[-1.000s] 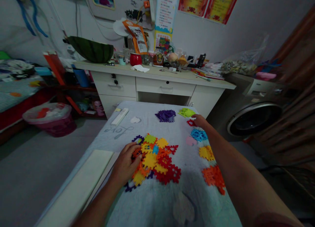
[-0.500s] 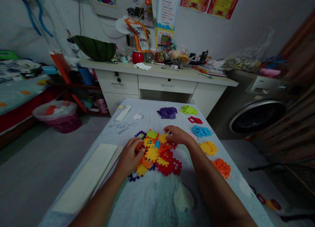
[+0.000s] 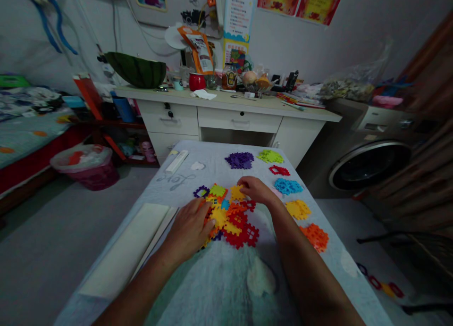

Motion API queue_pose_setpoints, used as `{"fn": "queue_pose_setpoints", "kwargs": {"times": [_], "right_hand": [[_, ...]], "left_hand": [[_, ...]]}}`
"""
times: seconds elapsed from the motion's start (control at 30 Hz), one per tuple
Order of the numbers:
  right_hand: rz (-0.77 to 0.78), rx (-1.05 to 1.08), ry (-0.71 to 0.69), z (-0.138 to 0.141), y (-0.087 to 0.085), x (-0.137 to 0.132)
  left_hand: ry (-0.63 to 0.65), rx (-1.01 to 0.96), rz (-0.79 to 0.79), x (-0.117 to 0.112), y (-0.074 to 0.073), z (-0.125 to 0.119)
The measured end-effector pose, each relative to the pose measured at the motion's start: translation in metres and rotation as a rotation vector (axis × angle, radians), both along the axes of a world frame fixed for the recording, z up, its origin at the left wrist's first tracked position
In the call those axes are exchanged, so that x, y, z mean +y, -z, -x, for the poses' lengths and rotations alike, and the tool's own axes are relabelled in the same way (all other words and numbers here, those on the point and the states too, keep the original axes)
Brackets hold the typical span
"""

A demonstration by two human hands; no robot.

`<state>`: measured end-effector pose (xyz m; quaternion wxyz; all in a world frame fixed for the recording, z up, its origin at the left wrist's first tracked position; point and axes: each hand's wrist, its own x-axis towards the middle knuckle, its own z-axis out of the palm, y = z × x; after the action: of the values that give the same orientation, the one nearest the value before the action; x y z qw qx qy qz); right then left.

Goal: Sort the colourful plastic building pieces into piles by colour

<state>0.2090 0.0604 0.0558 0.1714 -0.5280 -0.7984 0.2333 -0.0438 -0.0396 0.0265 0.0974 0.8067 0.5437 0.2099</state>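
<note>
A mixed heap of flat plastic puzzle tiles, yellow, orange, red, green and purple, lies mid-table on a pale blue cloth. My left hand rests flat on the heap's left side, fingers stretched over the tiles. My right hand touches the heap's far right edge, fingers curled down onto a yellow tile. Sorted piles lie along the right: purple, green, red, blue, yellow, orange.
A white board lies at the table's left edge, a white remote at the far left. Behind stand a cluttered white desk, a washing machine, a pink bin. Loose tiles lie on the floor.
My right hand has come back from the red pile at the far right to the heap's right edge. My left hand slid a little further onto the heap.
</note>
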Motion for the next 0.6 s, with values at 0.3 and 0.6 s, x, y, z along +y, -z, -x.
{"fn": "queue_pose_setpoints", "kwargs": {"times": [0.3,0.6], "right_hand": [[-0.042,0.178,0.213,-0.086,-0.041,-0.024],[0.155,0.162,0.348,-0.148,-0.008,-0.067]], "left_hand": [[-0.045,-0.054,0.012,0.042,0.001,0.004],[-0.014,-0.104,-0.029,0.055,0.038,0.001]]}}
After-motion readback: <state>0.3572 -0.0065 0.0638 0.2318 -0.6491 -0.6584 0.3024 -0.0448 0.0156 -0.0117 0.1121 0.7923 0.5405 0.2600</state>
